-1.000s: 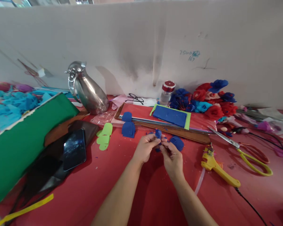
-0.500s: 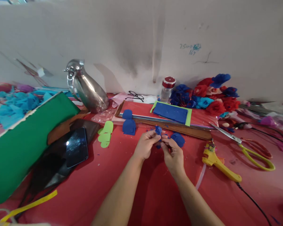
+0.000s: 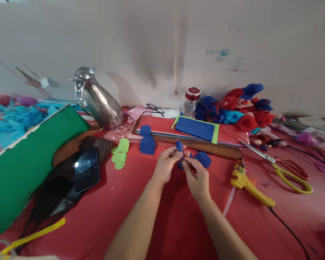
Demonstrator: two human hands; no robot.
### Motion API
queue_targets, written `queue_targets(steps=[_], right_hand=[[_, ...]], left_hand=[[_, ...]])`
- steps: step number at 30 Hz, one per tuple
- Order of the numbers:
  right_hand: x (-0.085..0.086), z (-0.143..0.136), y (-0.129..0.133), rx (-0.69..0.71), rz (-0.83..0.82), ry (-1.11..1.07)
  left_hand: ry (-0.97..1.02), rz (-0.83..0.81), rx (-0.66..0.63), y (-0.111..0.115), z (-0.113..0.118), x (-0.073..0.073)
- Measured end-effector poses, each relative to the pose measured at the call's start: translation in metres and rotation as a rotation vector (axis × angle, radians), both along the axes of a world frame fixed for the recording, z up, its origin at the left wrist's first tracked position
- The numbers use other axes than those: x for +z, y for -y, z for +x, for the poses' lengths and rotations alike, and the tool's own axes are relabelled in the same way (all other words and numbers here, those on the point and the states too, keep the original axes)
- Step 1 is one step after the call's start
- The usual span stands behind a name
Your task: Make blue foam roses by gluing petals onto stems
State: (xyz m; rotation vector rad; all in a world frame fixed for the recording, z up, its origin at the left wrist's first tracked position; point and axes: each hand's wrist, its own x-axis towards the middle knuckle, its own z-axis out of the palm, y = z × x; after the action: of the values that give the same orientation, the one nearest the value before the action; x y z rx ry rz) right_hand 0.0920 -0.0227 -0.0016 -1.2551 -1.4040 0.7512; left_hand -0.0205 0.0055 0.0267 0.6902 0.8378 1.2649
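My left hand [image 3: 165, 167] and my right hand [image 3: 196, 178] meet over the red table [image 3: 162, 216], both pinching a small blue paper flower [image 3: 179, 146] between the fingertips. A loose blue petal piece [image 3: 203, 159] lies just right of the hands. Two stacks of cut blue petals [image 3: 147, 144] sit to the left, beside light green cut shapes [image 3: 119, 156]. A blue sheet on a green sheet [image 3: 196, 129] rests on a pile of coloured paper behind the hands.
A yellow glue gun [image 3: 249, 186] and yellow-handled scissors [image 3: 284, 169] lie at right. Finished red and blue paper flowers [image 3: 239, 108], a red-capped jar [image 3: 190, 102] and glasses [image 3: 155, 109] line the wall. A steel jug [image 3: 99, 101], phone [image 3: 87, 169] and green sheet [image 3: 24, 159] are at left.
The hands keep working the blue flower, shifting slightly left and up in view as the head camera moves. Nothing else on the table has moved.
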Motion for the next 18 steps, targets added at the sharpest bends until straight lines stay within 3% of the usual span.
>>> queue_targets(steps=[7,12,18], right_hand=[[-0.0025,0.0033,-0.0018,-0.033,-0.090,-0.073],[-0.0009,0.0018,-0.0028,-0.053,-0.076,-0.065],[0.0014,0.0042,-0.0023,-0.119,-0.044,-0.063]], left_hand=[[0.060,-0.019,-0.067,0.0000,0.0005,-0.0009],[-0.070,0.017,-0.073,0.0002,0.0019,-0.0015],[-0.279,0.132,0.037,0.0002,0.0000,0.0005]])
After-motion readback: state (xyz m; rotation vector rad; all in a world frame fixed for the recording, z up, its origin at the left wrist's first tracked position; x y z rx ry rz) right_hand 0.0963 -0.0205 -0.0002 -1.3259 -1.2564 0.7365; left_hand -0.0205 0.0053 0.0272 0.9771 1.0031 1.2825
